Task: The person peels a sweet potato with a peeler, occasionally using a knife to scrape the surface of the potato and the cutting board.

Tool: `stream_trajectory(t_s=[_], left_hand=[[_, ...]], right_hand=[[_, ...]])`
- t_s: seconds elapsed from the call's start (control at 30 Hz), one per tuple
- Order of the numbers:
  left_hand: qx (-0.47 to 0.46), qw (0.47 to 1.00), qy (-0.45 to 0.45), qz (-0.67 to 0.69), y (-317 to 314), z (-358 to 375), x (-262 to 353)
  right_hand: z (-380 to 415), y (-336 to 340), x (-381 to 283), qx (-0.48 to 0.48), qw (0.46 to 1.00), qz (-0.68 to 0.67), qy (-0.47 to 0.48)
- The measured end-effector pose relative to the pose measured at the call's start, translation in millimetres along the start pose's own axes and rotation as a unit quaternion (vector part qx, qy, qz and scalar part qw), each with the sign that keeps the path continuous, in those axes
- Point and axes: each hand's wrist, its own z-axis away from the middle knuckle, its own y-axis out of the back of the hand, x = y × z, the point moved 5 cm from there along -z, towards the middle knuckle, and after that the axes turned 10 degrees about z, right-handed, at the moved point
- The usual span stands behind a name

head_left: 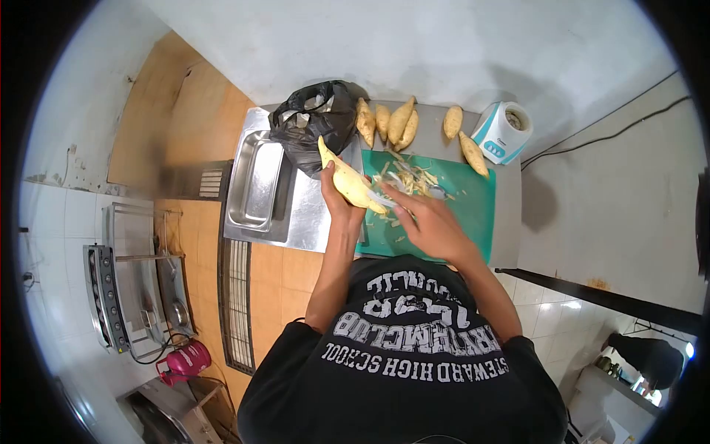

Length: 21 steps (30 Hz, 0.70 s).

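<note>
My left hand [342, 206] is closed around the lower side of a peeled yellow sweet potato [346, 180], holding it tilted over the left edge of a green cutting board [470, 214]. My right hand [435, 226] is closed on a small pale peeler [381, 198], its blade against the near end of the sweet potato. The peeler is partly hidden by my fingers and slightly blurred. Thin peelings [419, 180] lie scattered on the board just beyond my right hand.
Several unpeeled sweet potatoes [400, 118] lie along the wall, one [473, 154] overlapping the board's corner. A black plastic bag [314, 122] stands beside a steel sink basin [254, 181]. At the back right is a white-and-blue appliance [503, 133]. Another person [651, 359] is far right.
</note>
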Motion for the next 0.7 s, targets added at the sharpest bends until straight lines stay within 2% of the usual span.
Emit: stream_trajectory(t_s=[0.1, 0.13, 0.2, 0.23, 0.33, 0.4, 0.5, 0.63, 0.7], left_hand=[[-0.009, 1.0, -0.015, -0.024, -0.9, -3.1, 0.7], [-0.003, 1.0, -0.024, 0.006, -0.9, -2.8, 4.4], [0.001, 0.998, -0.037, 0.044, 5.9, -8.6, 15.5], [0.004, 0.998, -0.039, 0.046, 4.3, -6.0, 17.5], [0.021, 0.997, -0.056, 0.047, -0.6, -0.3, 21.7], [-0.012, 0.997, -0.06, -0.045, -7.4, 1.3, 19.4], [-0.048, 0.997, -0.033, -0.046, -7.6, 2.1, 5.0], [-0.046, 0.996, -0.031, -0.064, -18.2, 7.5, -3.7], [-0.025, 0.996, -0.04, -0.076, -15.4, 7.7, 0.5]], right_hand=[[-12.0, -27.5, 4.5, 0.033, 0.998, 0.019, 0.05], [-7.6, -25.8, 4.6, 0.033, 0.998, 0.02, 0.052], [12.4, -31.6, 11.3, -0.105, 0.992, 0.056, -0.031], [25.0, -36.2, 18.9, -0.108, 0.992, 0.057, -0.03], [38.2, -40.6, 30.1, -0.066, 0.997, 0.045, 0.01], [24.8, -25.0, 27.5, 0.033, 0.999, 0.011, 0.024], [-7.7, -3.1, 4.1, 0.065, 0.997, 0.009, 0.043], [-21.2, -26.0, 0.4, 0.054, 0.993, 0.075, 0.071], [-3.9, -35.2, 2.2, 0.016, 0.991, 0.129, 0.032]])
